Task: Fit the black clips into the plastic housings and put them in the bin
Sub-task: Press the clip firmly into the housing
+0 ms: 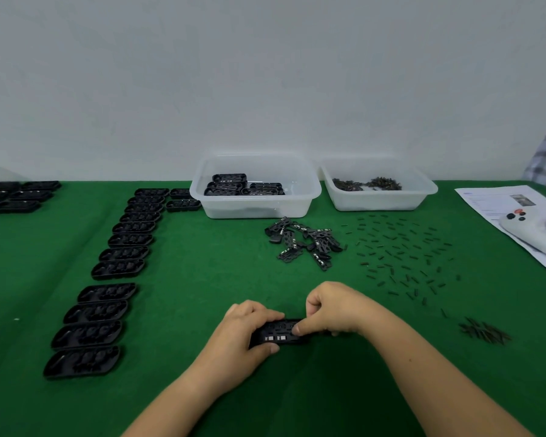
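A black plastic housing with a clip plate on top lies on the green cloth near the front centre. My left hand grips its left end, thumb underneath and fingers over the far edge. My right hand has its fingers curled over the right end, fingertips pressing down on the top. A pile of black clips lies further back in the middle. The left translucent bin holds several finished housings.
A long row of empty black housings runs down the left side, with more at the far left. The right bin holds small dark parts. Tiny pins are scattered right. A white controller sits on paper.
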